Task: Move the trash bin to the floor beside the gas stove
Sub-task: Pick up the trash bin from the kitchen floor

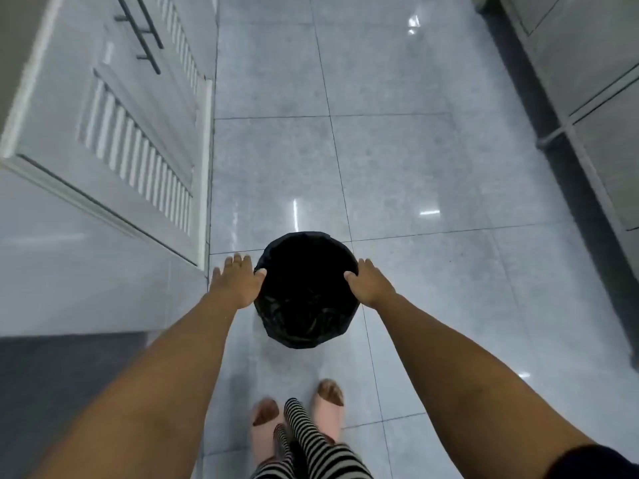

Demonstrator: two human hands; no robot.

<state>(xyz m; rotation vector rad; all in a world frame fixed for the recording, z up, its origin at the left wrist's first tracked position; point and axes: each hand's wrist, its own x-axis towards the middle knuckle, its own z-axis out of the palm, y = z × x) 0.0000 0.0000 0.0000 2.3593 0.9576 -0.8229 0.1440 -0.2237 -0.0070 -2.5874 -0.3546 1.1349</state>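
Observation:
A round trash bin lined with a black plastic bag is in the middle of the view, over the grey tiled floor. My left hand grips its left rim, thumb over the edge. My right hand grips the right rim the same way. Both arms reach straight forward. I cannot tell whether the bin rests on the floor or is lifted. No gas stove is in view.
A white louvred door with a dark handle stands at the left, beside a white wall. Grey cabinets with a dark plinth run along the right. My feet in pale slippers are below the bin. Glossy floor tiles stretch ahead.

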